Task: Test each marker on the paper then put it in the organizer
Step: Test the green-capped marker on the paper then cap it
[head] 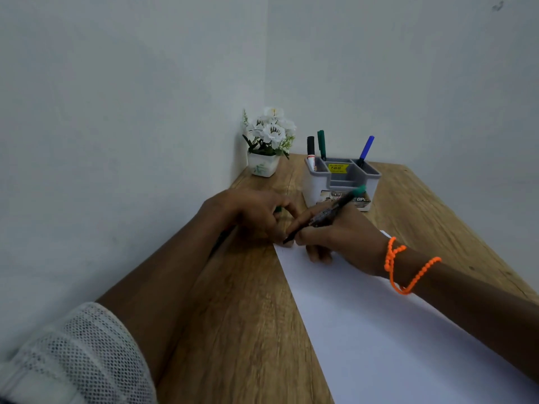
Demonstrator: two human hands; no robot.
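My right hand (341, 237) grips a green-ended marker (326, 214), uncapped, its dark tip touching the far left corner of the white paper (393, 330). My left hand (250, 211) rests on the table just left of the paper's corner, fingers closed around a small green cap (278, 209) that barely shows. Behind the hands stands the grey-and-white organizer (341, 182). It holds a black marker (311, 153) and a green marker (321, 144) in its left compartment and a blue marker (366, 150) at its right.
A white pot of white flowers (268, 141) sits in the far corner, left of the organizer. The wooden table (233, 316) meets walls on the left and at the back. An orange bead bracelet (405, 266) circles my right wrist.
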